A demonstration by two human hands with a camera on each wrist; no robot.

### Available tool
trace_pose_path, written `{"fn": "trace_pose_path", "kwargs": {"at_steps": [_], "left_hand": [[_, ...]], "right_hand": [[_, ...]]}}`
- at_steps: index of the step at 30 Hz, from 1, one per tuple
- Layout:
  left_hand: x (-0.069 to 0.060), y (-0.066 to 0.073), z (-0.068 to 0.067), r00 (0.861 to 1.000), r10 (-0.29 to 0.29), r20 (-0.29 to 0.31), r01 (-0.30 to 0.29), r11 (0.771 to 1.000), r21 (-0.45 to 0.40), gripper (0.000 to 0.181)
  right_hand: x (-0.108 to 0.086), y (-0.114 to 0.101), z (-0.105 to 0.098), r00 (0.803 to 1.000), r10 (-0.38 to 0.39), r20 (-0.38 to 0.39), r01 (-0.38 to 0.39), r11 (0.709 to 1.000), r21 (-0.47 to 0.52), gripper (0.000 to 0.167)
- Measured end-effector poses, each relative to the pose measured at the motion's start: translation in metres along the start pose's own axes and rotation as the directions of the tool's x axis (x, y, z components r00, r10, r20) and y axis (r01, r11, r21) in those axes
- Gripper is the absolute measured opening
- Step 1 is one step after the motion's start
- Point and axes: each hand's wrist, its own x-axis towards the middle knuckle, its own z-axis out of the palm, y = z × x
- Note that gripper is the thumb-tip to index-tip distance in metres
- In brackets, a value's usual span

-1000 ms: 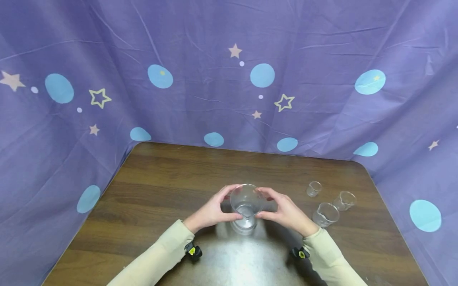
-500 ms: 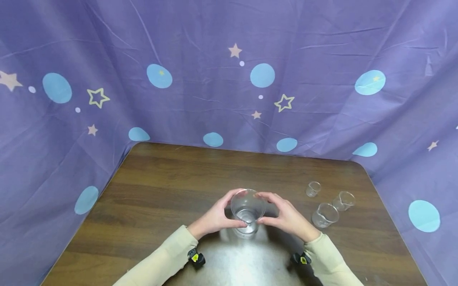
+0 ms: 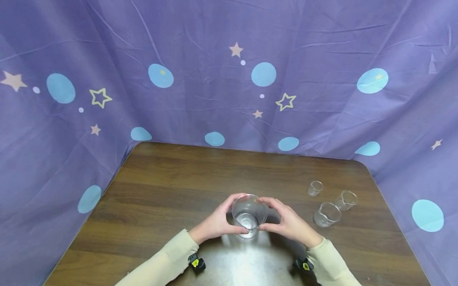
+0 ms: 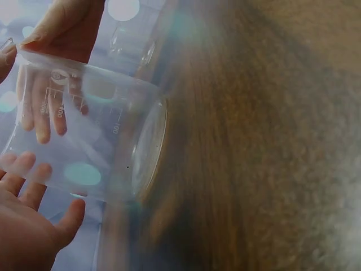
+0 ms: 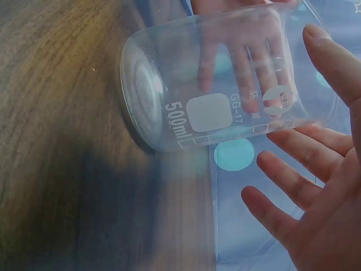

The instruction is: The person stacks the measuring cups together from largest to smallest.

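Note:
A clear glass beaker (image 3: pixel 249 209) stands upright between my hands near the middle of the table. In the right wrist view the beaker (image 5: pixel 208 113) carries white print reading 500ml. My left hand (image 3: pixel 220 221) holds its left side, thumb at the near rim and fingers around the far side. Mirroring that, my right hand (image 3: pixel 288 223) grips the right side near the rim. In the left wrist view the beaker's base (image 4: pixel 149 149) is close to the wood; whether it touches I cannot tell. No contents show inside.
Three smaller glass beakers stand at the right: a tiny one (image 3: pixel 315 188) farthest back, a medium one (image 3: pixel 346 201), and a larger one (image 3: pixel 327 215) beside my right forearm. A purple patterned curtain (image 3: pixel 200 79) surrounds the brown wooden table (image 3: pixel 171 174).
Both hands and the beaker have come a little toward me across the table. The grip looks the same, and the three smaller beakers stay in place.

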Motion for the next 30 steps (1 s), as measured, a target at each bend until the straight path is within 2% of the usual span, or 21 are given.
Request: {"fn": "trace_pose_path", "kwargs": {"at_steps": [7, 22, 27, 30], "left_hand": [[-0.003, -0.001, 0.003, 1.0, 0.024, -0.007, -0.024, 1.0, 0.01, 0.091], [-0.005, 0.001, 0.007, 1.0, -0.002, -0.012, 0.002, 1.0, 0.003, 0.091], [-0.004, 0.002, 0.006, 1.0, 0.002, -0.024, -0.002, 1.0, 0.01, 0.091], [-0.004, 0.0, 0.006, 1.0, 0.0, -0.032, 0.001, 1.0, 0.016, 0.09]], "right_hand": [[-0.004, 0.001, 0.002, 1.0, -0.029, 0.0, 0.029, 1.0, 0.009, 0.07], [-0.011, -0.002, 0.0, 0.999, 0.007, 0.032, -0.008, 0.999, 0.031, 0.071], [-0.015, 0.0, -0.007, 0.999, 0.018, 0.043, -0.019, 1.0, 0.016, 0.064], [-0.019, 0.001, -0.015, 0.999, 0.021, 0.034, -0.02, 0.999, -0.029, 0.058]]}}
